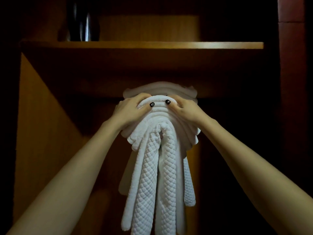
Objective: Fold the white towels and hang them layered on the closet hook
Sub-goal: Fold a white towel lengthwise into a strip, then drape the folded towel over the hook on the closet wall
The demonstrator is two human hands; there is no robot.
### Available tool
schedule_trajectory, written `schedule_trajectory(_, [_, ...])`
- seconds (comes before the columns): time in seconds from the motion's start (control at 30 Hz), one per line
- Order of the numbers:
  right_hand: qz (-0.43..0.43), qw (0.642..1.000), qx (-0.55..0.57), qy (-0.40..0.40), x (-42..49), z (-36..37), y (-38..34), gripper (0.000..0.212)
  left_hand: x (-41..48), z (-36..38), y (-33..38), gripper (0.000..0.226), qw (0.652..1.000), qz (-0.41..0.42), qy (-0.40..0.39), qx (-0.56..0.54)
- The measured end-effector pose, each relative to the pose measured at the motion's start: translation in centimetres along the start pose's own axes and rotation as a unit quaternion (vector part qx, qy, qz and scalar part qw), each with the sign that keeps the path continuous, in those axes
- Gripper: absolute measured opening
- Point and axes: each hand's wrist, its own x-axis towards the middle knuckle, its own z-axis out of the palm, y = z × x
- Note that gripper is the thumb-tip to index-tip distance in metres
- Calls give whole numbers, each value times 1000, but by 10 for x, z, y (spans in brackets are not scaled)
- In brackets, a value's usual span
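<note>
Closet, below shelf: white towels, long axis vertical; your left grip and right grip clamp their top fold.

I face a dim wooden closet; its shelf crosses the upper frame, a dark shiny vessel standing upper left.

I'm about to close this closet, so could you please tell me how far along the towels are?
Done: folded white towels already drape in layers below the shelf. In hand: the left hand and right hand grip the top fold. Left: releasing them; the hook is hidden, so I cannot confirm seating.
</note>
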Motion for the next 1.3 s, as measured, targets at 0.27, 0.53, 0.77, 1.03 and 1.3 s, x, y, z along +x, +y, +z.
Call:
schedule_trajectory(0.27, [0,1000,10,27,6,10,4,36,16,0,0,55,998,-23,-53,-16])
schedule_trajectory(0.53, [2,997,69,45,1,18,19,37,5,15,9,26,986,-3,-59,-156])
schedule_trajectory(0.77, [25,993,99,62,-3,30,16,45,2,26,1,53,982,-49,-53,-174])
schedule_trajectory(1.03, [57,997,54,-13,-28,8,-1,56,-21,-1,27,45,997,-54,-57,-15])
schedule_trajectory(1.3, [149,985,-82,-2,-160,22,-19,58,-156,2,72,52,999,-32,-7,41])
